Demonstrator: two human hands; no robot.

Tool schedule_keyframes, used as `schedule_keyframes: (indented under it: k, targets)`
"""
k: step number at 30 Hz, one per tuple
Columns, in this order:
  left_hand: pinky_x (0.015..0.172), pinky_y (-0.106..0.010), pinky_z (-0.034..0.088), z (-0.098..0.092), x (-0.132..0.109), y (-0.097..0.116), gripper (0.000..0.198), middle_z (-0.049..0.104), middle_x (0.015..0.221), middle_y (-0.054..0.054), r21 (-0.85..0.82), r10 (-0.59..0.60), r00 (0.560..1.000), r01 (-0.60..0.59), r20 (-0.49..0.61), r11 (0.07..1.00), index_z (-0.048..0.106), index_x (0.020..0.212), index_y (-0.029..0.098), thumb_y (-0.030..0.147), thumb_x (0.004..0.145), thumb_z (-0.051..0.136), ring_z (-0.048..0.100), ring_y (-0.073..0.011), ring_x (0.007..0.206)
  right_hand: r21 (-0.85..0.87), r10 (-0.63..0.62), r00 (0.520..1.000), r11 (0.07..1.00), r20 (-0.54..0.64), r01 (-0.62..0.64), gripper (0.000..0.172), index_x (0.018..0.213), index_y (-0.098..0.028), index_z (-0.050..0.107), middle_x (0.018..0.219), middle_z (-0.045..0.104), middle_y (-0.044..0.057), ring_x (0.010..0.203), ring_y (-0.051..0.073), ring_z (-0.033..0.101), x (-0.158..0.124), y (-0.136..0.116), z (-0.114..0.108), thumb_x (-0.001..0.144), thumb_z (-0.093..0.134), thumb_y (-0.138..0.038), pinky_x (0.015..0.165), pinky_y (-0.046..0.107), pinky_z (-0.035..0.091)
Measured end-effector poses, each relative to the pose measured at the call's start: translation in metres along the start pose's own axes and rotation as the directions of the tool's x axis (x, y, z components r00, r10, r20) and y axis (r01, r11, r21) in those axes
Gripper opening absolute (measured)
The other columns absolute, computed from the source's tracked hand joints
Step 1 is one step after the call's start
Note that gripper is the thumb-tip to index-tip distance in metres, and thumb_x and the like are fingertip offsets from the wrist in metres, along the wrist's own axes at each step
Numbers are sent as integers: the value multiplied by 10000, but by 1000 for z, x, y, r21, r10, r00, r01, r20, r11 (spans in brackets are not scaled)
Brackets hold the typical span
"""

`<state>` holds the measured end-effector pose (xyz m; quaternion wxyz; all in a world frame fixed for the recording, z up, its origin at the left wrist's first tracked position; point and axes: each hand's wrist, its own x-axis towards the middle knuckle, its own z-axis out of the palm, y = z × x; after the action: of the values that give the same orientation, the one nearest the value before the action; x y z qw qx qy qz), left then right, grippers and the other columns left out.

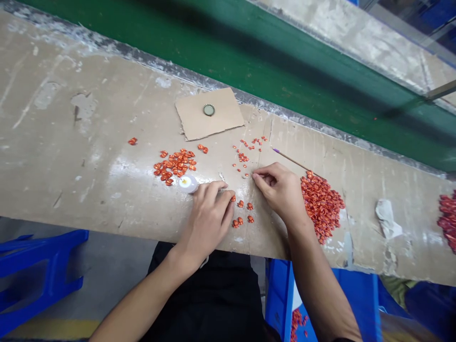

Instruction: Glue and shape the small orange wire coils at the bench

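A person's left hand (208, 221) and right hand (280, 190) bend low over a long, scuffed cardboard-covered bench (89, 156), among small crimped orange-red metal pieces. Curled fingers (225, 202) of the left hand come down just beside a white round dish (188, 183), while the right thumb and forefinger (258, 176) close into a tight pinch at centre; whether either hand holds a piece cannot be told. The pieces lie in distinct groups: a loose cluster (174, 165) left of the dish, two tidy rows of three (242, 212) between the hands, a sparse scatter (247, 154) above them and a heaped pile (322, 206) at the right wrist, seemingly kept within easy reach. A brown cardboard square (208, 114) at top centre carries a single ribbed bottle cap (209, 109), apparently set apart from the work. A purple-tipped wooden stick (290, 159) rests beyond the right hand, its tip pointing upper left.
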<state>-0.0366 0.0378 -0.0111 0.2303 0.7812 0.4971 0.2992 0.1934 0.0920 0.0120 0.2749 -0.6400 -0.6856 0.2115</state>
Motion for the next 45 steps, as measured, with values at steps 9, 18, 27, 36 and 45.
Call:
schedule_keyframes:
  k: [9,18,27,36,45]
  targets:
    - [1105,-543,567,2,1,3,175,675,1370,-123,21,-33,999,33,10,999,705,1234,240,174,1112,598,616,-322,1266,28,16,1000,999,11,-16,150,1016,-207,841,1020,841,91,812,219,745,2,-16,17,1034,695,-239,857,399,634]
    - [1091,-539,562,5,0,2,170,668,1374,-124,40,-17,1000,17,0,999,689,1243,241,174,1113,603,611,-324,1280,123,120,986,987,-117,-105,216,1110,-188,873,1033,857,108,812,240,758,23,-16,14,1022,697,-275,863,444,652]
    - [1092,-531,564,6,0,1,156,674,1369,-118,49,-16,1000,17,-10,999,683,1239,247,189,1119,603,622,-319,1275,15,33,999,999,-11,-33,146,1005,-210,890,955,804,88,809,238,719,38,-7,21,953,755,-232,844,435,621]
    - [1070,-513,570,5,2,2,146,666,1343,-122,40,-6,1000,7,-12,999,680,1220,231,168,1114,601,606,-312,1245,25,22,993,999,117,-25,92,943,-199,797,910,795,53,703,178,643,21,-13,2,917,712,-174,742,349,555]
    - [993,-493,566,7,14,1,152,673,1231,-115,6,4,1000,-4,3,1000,679,1220,231,167,1123,582,585,-299,1129,18,-76,981,997,179,74,136,1022,-233,799,970,792,59,826,223,723,-24,-12,-12,1009,685,-160,805,375,598]
